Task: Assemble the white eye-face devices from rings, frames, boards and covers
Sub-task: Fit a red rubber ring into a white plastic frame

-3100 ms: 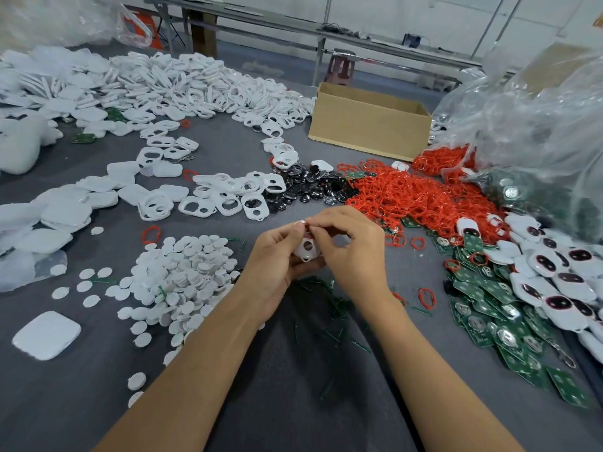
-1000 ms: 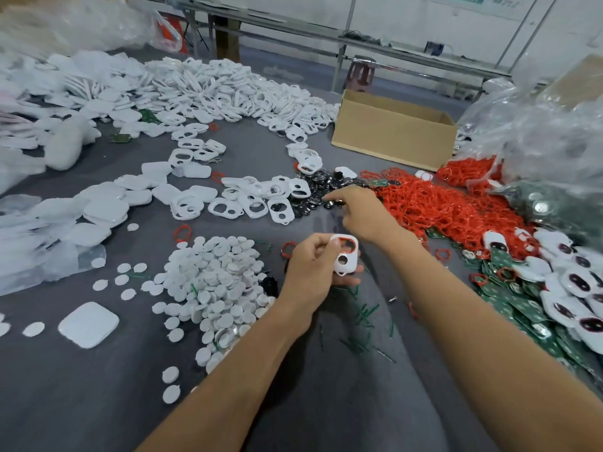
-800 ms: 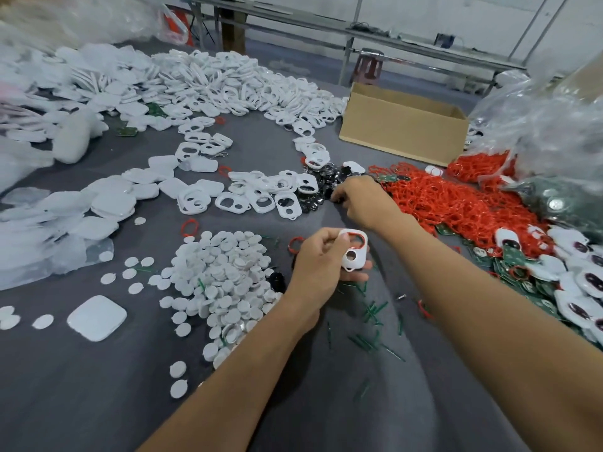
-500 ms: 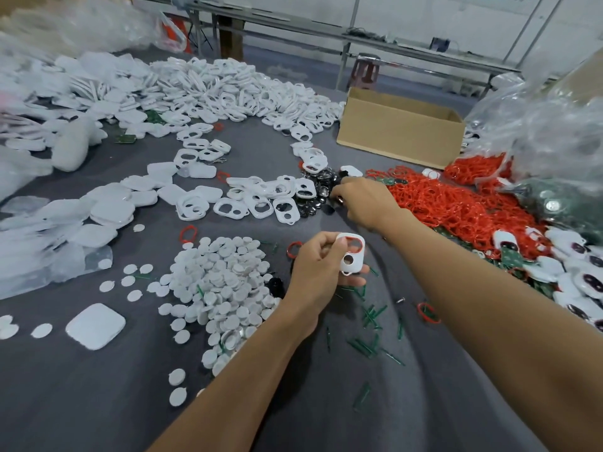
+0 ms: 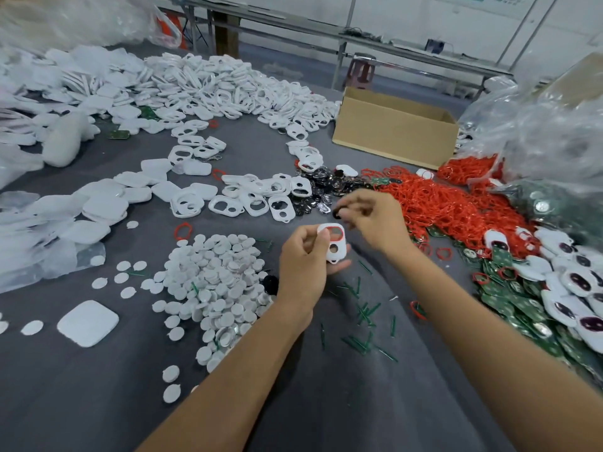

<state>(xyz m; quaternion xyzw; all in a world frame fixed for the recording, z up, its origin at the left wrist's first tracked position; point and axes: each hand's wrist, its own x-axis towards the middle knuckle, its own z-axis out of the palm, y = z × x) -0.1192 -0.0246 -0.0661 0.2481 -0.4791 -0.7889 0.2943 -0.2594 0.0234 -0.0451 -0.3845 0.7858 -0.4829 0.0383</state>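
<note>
Over the grey table (image 5: pixel 98 402), just ahead of me, my left hand (image 5: pixel 303 259) grips the white frame (image 5: pixel 334 244) by its left edge, with the thumb on the face and the fingers curled behind. The frame stands with its long axis nearly upright in my view, tipped slightly to the right. A red ring (image 5: pixel 332 230) sits in the larger opening at the top end, and the small round hole below it is bare.

My right hand (image 5: pixel 375 220) is blurred, but its fingertips are closed on a small dark piece (image 5: pixel 336 215). I take it for one from the heap of dark pieces (image 5: pixel 326 187) just beyond. That piece hangs just above the frame's top edge, apart from it. The ringed opening therefore lies down and a little left of my right fingertips, and it is the end of the frame nearest them.

I judge the next move to be short: bring the piece down and seat it flat in the ringed opening while my left hand keeps the frame steady
</note>
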